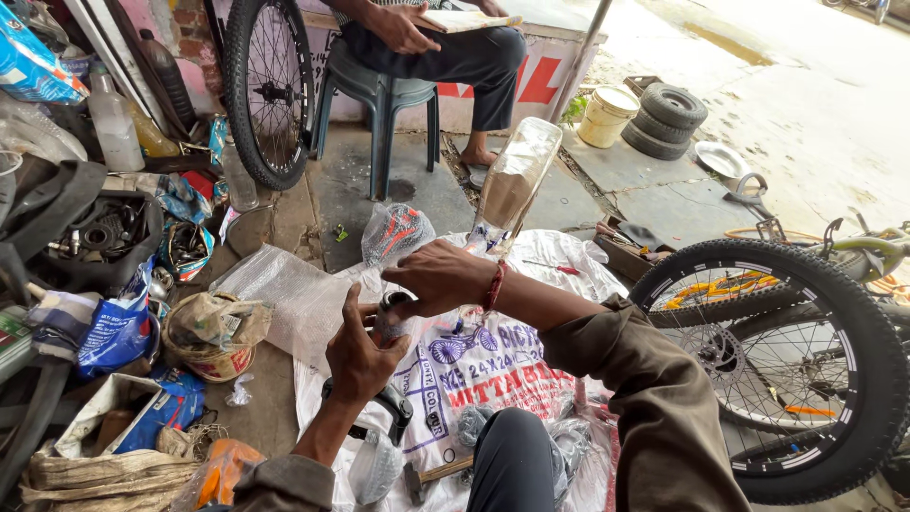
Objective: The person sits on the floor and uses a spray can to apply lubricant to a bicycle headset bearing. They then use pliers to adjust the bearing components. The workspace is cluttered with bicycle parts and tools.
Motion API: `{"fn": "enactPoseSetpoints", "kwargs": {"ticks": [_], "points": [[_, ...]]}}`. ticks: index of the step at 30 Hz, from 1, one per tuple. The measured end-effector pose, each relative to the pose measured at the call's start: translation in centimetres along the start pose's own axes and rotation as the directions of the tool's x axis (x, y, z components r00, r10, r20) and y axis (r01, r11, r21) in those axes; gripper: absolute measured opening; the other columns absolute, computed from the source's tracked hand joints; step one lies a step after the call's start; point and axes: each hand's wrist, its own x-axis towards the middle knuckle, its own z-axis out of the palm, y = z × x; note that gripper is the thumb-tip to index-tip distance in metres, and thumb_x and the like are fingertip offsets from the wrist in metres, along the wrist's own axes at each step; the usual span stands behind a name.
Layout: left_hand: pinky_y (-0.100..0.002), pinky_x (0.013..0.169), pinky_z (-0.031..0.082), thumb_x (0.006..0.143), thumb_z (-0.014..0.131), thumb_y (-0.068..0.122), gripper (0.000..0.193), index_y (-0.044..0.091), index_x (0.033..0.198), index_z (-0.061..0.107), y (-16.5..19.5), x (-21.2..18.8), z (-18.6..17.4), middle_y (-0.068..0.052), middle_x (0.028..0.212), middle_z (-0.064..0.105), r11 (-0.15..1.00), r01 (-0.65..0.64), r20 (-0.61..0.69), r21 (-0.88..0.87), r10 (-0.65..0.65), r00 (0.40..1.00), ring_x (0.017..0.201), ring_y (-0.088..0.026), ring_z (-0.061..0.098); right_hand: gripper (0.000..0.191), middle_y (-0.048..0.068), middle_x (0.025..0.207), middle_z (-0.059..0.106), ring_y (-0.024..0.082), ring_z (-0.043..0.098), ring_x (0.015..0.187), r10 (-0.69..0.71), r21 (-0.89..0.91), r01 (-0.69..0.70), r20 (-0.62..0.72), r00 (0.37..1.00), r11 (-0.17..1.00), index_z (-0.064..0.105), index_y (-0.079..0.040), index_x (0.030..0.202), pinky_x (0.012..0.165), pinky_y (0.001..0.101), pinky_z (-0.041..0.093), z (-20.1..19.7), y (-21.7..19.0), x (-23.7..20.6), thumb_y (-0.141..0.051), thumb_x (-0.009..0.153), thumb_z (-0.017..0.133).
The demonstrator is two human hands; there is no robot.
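Far left I see a heap of clutter: a blue bag (118, 327), a clear bottle (114, 123) and a tin stuffed with paper (214, 338) on the floor. A bare bicycle wheel (269, 90) leans upright behind, beside a grey stool (379, 104) where another person sits. At centre, my left hand (360, 356) is curled around a wrapped metal tube (391, 318), held upright over a printed plastic sheet (474, 370) spread on the floor. My right hand (438, 277) rests on the tube's top, fingers closed on the clear plastic wrap (507, 185) that rises from it. A hammer (431, 474) lies below, near my knee. At right a black knobby tyre (806, 365) stands beside me; small stacked tyres (664, 118) and a cream bucket (607, 116) sit well beyond.
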Motion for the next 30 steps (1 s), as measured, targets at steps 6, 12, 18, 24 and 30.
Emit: {"fn": "enactPoseSetpoints", "kwargs": {"ticks": [6, 12, 18, 24, 30], "points": [[-0.04, 0.078, 0.059, 0.063, 0.091, 0.02, 0.113, 0.002, 0.152, 0.024, -0.3, 0.1, 0.1, -0.012, 0.109, 0.071, 1.0, 0.017, 0.027, -0.024, -0.016, 1.0, 0.092, -0.028, 0.074, 0.031, 0.014, 0.09, 0.069, 0.032, 0.068, 0.085, -0.19, 0.171, 0.199, -0.068, 0.979, 0.965, 0.067, -0.003, 0.106, 0.071, 0.0447, 0.052, 0.2, 0.5, 0.3, -0.027, 0.085, 0.07], [-0.041, 0.076, 0.059, 0.063, 0.091, 0.021, 0.113, 0.003, 0.152, 0.024, -0.2, 0.2, 0.2, -0.012, 0.107, 0.071, 1.0, -0.005, 0.011, -0.012, 0.005, 1.0, 0.09, -0.029, 0.074, 0.036, 0.015, 0.082, 0.067, 0.034, 0.068, 0.08, 0.235, -0.027, -0.236, 0.269, 0.934, 0.971, 0.062, -0.004, 0.095, 0.074, 0.0453, 0.052, -0.7, -1.6, 0.7, -0.039, 0.103, 0.059], [-0.041, 0.073, 0.059, 0.064, 0.091, 0.022, 0.113, 0.003, 0.152, 0.023, -0.3, 0.3, 0.1, -0.012, 0.103, 0.072, 1.0, 0.016, 0.012, 0.008, -0.016, 1.0, 0.084, -0.03, 0.074, 0.047, 0.018, 0.102, 0.062, 0.037, 0.063, 0.098, -0.125, 0.106, 0.136, -0.101, 0.987, 0.985, 0.06, 0.003, 0.121, 0.077, 0.0473, 0.052, 0.2, -0.8, -0.1, -0.029, 0.087, 0.071], [-0.04, 0.073, 0.06, 0.065, 0.09, 0.022, 0.111, 0.003, 0.153, 0.024, -0.5, 0.3, 0.3, -0.011, 0.103, 0.072, 1.0, 0.004, -0.001, -0.002, -0.004, 1.0, 0.084, -0.029, 0.075, 0.021, 0.014, 0.1, 0.062, 0.035, 0.063, 0.098, -0.182, 0.153, 0.194, -0.087, 0.979, 0.969, 0.061, -0.001, 0.105, 0.083, 0.0466, 0.052, 2.0, 0.6, 0.0, -0.012, 0.089, 0.07], [-0.04, 0.073, 0.059, 0.065, 0.09, 0.022, 0.111, 0.003, 0.152, 0.024, -0.4, 0.3, 0.3, -0.012, 0.104, 0.072, 0.999, 0.033, 0.014, 0.002, -0.033, 0.999, 0.083, -0.029, 0.075, 0.029, 0.014, 0.081, 0.061, 0.034, 0.062, 0.075, 0.111, 0.119, -0.102, -0.068, 0.992, 0.988, 0.061, -0.002, 0.089, 0.07, 0.0475, 0.049, 2.1, -1.3, 0.1, -0.029, 0.099, 0.064]]}}
